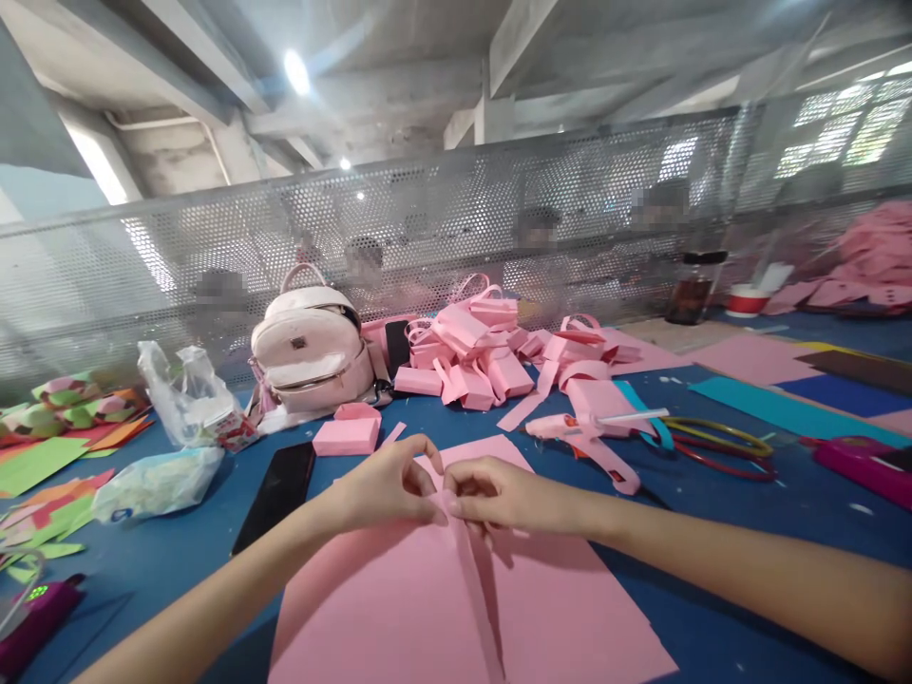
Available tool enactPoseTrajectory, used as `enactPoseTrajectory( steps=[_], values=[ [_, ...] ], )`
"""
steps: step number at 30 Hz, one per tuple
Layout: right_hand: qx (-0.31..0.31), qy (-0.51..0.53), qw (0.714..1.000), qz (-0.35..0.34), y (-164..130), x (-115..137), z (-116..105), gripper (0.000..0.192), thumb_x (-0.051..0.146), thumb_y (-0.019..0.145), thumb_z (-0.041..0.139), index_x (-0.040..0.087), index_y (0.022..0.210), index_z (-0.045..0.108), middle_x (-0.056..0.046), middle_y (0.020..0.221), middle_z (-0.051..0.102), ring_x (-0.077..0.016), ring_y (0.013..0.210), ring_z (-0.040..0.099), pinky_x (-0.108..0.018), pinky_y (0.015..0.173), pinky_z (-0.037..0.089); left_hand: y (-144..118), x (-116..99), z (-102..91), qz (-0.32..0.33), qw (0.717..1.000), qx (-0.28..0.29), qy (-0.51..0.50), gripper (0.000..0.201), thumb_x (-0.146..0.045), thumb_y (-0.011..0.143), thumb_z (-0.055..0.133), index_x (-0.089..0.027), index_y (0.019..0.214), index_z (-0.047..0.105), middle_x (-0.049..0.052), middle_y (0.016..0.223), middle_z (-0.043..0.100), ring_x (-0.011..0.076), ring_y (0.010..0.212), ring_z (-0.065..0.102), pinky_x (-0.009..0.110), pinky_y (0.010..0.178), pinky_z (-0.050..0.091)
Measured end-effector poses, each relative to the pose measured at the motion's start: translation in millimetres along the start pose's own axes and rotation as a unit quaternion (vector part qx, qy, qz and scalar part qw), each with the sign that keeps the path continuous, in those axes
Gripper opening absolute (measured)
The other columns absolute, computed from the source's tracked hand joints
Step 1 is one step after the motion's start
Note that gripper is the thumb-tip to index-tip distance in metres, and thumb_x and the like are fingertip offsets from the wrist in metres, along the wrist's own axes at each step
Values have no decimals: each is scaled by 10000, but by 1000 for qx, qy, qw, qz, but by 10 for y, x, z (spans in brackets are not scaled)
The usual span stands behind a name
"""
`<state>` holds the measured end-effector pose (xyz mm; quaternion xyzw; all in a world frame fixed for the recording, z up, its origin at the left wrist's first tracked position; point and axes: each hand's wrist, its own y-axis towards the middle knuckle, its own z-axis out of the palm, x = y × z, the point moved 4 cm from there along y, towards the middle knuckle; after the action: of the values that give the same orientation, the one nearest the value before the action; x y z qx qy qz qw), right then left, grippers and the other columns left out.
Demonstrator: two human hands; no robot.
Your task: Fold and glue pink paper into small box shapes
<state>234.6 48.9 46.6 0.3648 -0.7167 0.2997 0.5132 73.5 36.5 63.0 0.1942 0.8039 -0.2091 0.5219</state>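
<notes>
While the pink sheet (pixel 399 608) lay flat, left hand (pixel 385 486) and right hand (pixel 499 494) pinched its raised fold at twelve o'clock, likely creasing it.

Workshop interior: blue table (pixel 712 627) bounded by a perforated metal screen (pixel 442 228); concrete ceiling beams (pixel 513 38) overhead with round lamps (pixel 297 70); bright windows (pixel 841 128) at upper right and a lit opening at left.

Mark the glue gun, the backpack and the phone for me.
glue gun (pixel 570 427): head view, on its pink body.
backpack (pixel 310 351): head view, on its front panel.
phone (pixel 277 494): head view, on the middle of its dark screen.
</notes>
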Motion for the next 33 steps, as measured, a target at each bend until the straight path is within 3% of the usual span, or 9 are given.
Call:
enactPoseTrajectory(
  steps=[6,12,17,21,24,28,33],
  values=[
    [18,7,999,26,36,-107,-1,216,368,920,556,173,827,554,63,584,532,-73,413,486,-170,403,404,36,95,6,-14,998,-28,46,142,-244,715,730,-140,689,637,-61,555,516,81,538,404,216,529,293],
    [-22,23,999,37,82,-208,-5,194,302,920,513,181,771,534,71,556,486,-75,436,443,-176,429,368,65,212,45,4,995,-81,49,98,-227,748,686,-149,690,675,-33,627,590,108,615,472,231,614,351],
    [-59,19,998,25,108,-263,-8,236,245,862,544,176,641,494,74,506,410,-76,467,368,-205,457,266,79,400,155,5,993,-116,-14,137,-266,786,632,-165,697,609,-13,697,603,132,690,530,231,664,402],
    [-62,16,998,2,127,-285,-20,205,224,833,539,171,641,494,71,551,354,-84,534,334,-230,506,244,69,496,229,4,990,-135,-51,160,-287,799,630,-166,699,601,-6,701,605,131,681,511,231,660,403],
    [-59,21,998,-3,135,-297,-29,220,253,858,541,168,659,505,69,575,338,-85,549,322,-232,513,243,57,506,248,7,987,-145,-73,163,-286,805,632,-162,702,611,8,717,635,134,677,521,229,648,401],
    [-53,58,995,57,147,-358,-28,284,379,915,561,174,725,510,68,591,382,-85,532,370,-211,498,293,49,505,222,2,982,-170,-84,179,-302,830,625,-161,720,620,21,745,655,143,702,545,230,660,410],
    [-51,91,991,85,185,-406,-38,374,512,869,663,179,760,531,63,608,433,-91,526,428,-211,503,355,70,528,186,-48,984,-142,-98,187,-325,789,687,-165,712,627,-31,661,535,113,630,436,223,597,357]
  ],
)
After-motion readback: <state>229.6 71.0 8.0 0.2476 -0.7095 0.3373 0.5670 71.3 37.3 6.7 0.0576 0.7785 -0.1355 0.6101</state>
